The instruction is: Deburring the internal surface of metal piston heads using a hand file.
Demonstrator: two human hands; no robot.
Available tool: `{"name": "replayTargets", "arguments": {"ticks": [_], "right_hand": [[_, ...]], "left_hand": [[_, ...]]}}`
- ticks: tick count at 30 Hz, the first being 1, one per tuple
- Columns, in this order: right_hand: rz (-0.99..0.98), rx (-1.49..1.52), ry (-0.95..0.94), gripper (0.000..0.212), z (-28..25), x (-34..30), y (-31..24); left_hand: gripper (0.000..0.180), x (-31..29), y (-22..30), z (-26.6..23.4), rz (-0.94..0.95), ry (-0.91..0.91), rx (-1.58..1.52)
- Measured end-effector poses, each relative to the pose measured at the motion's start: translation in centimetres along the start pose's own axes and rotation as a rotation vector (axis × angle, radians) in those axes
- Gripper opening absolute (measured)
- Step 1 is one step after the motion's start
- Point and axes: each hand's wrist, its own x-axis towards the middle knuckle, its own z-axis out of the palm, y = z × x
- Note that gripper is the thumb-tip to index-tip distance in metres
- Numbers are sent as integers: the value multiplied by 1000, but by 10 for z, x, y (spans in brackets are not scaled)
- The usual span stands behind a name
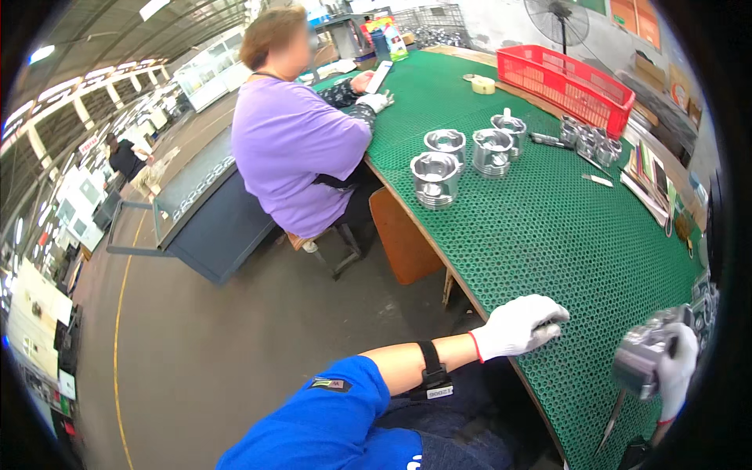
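Note:
My right hand [680,374], in a white glove, grips a shiny metal engine piston [641,360] at the right edge of the green perforated mat [540,243]. The piston is tilted and slightly blurred. Beneath it a thin metal rod-like tool [613,423] points toward the table's near side. My left hand [521,325], also gloved in white, rests at the near left edge of the mat. Its fingers are curled in and nothing shows in them. Several more pistons, one of them in front [435,180], stand upright farther up the mat.
A person in a purple shirt [301,149] sits at the table's left side, holding a phone [379,77]. A red plastic basket [564,86], a tape roll [483,85], small metal parts [587,141] and a stack of papers [648,188] lie along the far and right sides.

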Motion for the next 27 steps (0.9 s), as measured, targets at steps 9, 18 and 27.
{"name": "replayTargets", "arguments": {"ticks": [9,18,27], "right_hand": [[-126,-220,-428,36,53,23,-133],[294,-421,-494,57,-48,-124,-71],[340,-463,-383,49,-12,-204,6]], "left_hand": [[35,3,-2,-6,67,-71,-36],[51,5,-5,-10,160,-204,-195],[69,7,11,-1,269,-149,55]]}}
